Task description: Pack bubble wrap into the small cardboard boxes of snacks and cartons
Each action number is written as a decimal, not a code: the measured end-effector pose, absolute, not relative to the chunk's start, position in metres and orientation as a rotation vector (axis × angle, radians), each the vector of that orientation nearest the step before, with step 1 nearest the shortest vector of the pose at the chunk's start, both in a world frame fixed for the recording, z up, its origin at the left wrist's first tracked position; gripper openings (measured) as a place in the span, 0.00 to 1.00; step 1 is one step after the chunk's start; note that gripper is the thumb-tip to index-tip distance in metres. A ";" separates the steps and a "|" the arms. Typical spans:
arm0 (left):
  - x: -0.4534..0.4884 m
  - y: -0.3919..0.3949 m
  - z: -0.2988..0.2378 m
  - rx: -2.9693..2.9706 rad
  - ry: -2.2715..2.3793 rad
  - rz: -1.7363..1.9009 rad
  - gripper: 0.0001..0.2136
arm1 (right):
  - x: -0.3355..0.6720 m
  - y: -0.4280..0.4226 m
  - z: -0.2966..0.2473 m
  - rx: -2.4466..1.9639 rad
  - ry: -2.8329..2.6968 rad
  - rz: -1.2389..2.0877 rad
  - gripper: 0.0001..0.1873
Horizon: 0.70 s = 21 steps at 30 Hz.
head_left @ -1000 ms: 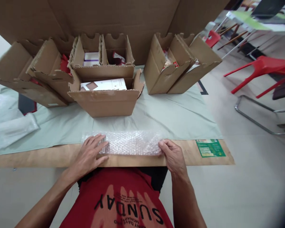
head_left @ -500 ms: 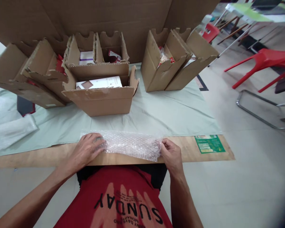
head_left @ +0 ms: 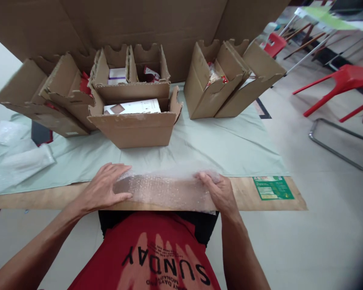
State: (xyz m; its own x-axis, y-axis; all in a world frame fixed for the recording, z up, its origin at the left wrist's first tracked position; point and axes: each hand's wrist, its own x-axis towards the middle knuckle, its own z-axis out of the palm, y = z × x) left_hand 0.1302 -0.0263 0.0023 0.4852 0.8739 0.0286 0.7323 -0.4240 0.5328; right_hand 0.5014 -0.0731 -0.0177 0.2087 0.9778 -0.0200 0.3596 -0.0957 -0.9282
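A strip of clear bubble wrap [head_left: 166, 191] lies along the wooden front edge of the table, its upper layer lifted and blurred. My left hand [head_left: 104, 187] rests at the strip's left end, thumb and fingers spread apart. At the right end my right hand [head_left: 219, 191] is closed on the bubble wrap, with a crumpled part of it between thumb and fingers. Just beyond the strip stands a low cardboard box [head_left: 139, 131] that holds a white carton [head_left: 142, 106].
More cardboard boxes [head_left: 210, 96] with goods stand behind, before a tall cardboard panel [head_left: 145, 24]. Loose bubble wrap [head_left: 27, 161] and a dark flat item [head_left: 40, 133] lie at left. A green printed sheet [head_left: 272, 187] is at right; a red chair [head_left: 341, 84] stands on the floor.
My right hand has lifted the upper layer of the bubble wrap from its right end. My left hand has spread its fingers. The view has shifted slightly.
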 end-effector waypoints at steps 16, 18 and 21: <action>0.136 -0.032 -0.023 2.545 1.809 0.775 0.24 | 0.467 -0.055 -0.040 -1.820 -1.823 -0.118 0.29; 0.151 -0.046 -0.032 2.699 1.562 0.537 0.22 | 0.446 -0.061 -0.042 -1.695 -2.073 -0.055 0.25; 0.162 -0.055 -0.047 2.755 1.376 0.203 0.25 | 0.429 -0.066 -0.051 -1.621 -2.343 0.079 0.24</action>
State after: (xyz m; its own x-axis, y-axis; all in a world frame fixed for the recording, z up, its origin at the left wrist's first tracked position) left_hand 0.1624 -0.0549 -0.0471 0.5942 0.7989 0.0927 0.7917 -0.6014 0.1078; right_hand 0.4289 -0.0664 -0.0515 -0.3249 0.9233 0.2050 0.9073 0.3655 -0.2080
